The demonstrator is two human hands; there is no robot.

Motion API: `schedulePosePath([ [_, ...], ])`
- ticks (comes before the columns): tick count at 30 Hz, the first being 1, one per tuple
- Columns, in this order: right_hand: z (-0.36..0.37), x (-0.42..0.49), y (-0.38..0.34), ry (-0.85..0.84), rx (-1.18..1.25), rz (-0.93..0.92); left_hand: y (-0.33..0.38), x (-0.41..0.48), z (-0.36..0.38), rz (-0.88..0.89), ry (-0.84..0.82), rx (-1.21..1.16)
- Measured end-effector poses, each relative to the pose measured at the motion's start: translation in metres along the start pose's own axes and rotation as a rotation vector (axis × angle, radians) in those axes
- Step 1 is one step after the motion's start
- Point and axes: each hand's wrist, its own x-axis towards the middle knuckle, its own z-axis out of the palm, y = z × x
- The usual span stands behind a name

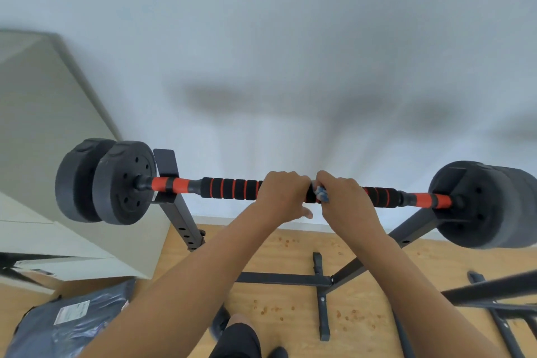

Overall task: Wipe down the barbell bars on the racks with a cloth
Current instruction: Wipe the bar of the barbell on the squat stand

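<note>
A barbell bar [232, 188] with black foam grips, orange rings and orange ends lies across a black rack [180, 212]. Black weight plates sit on its left end [116, 182] and right end [491, 206]. My left hand [283, 195] grips the bar near its middle, fingers curled over the top. Just to its right, my right hand [345, 197] holds a small blue cloth [322, 194] wrapped against the bar. Most of the cloth is hidden under my fingers.
A white wall stands right behind the bar. A pale cabinet [43, 139] is at the left. A dark plastic-wrapped package [69, 320] lies on the wooden floor at lower left. Rack base bars [322, 293] and another black frame [494, 293] cross the floor below.
</note>
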Motion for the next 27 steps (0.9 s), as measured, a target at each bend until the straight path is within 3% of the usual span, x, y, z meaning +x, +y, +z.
schedulePosePath([
  [7, 0.011, -0.027, 0.000, 0.038, -0.030, -0.064, -0.008, 0.023, -0.016, -0.044, -0.398, -0.208],
  [10, 0.000, -0.031, 0.006, -0.026, 0.056, -0.028, -0.012, 0.026, -0.021, -0.059, -0.466, -0.325],
  [15, -0.019, -0.031, 0.033, -0.195, 0.176, 0.027, -0.011, 0.024, -0.021, -0.063, -0.445, -0.309],
  [19, -0.018, -0.008, 0.037, -0.057, 0.216, 0.018, -0.009, 0.021, -0.021, -0.087, -0.395, -0.273],
  [24, -0.004, 0.016, 0.033, -0.047, 0.302, 0.108, -0.003, 0.014, -0.017, -0.087, -0.257, -0.197],
  [27, -0.005, 0.016, 0.033, 0.012, 0.187, 0.058, -0.001, 0.008, -0.013, -0.051, -0.114, -0.103],
])
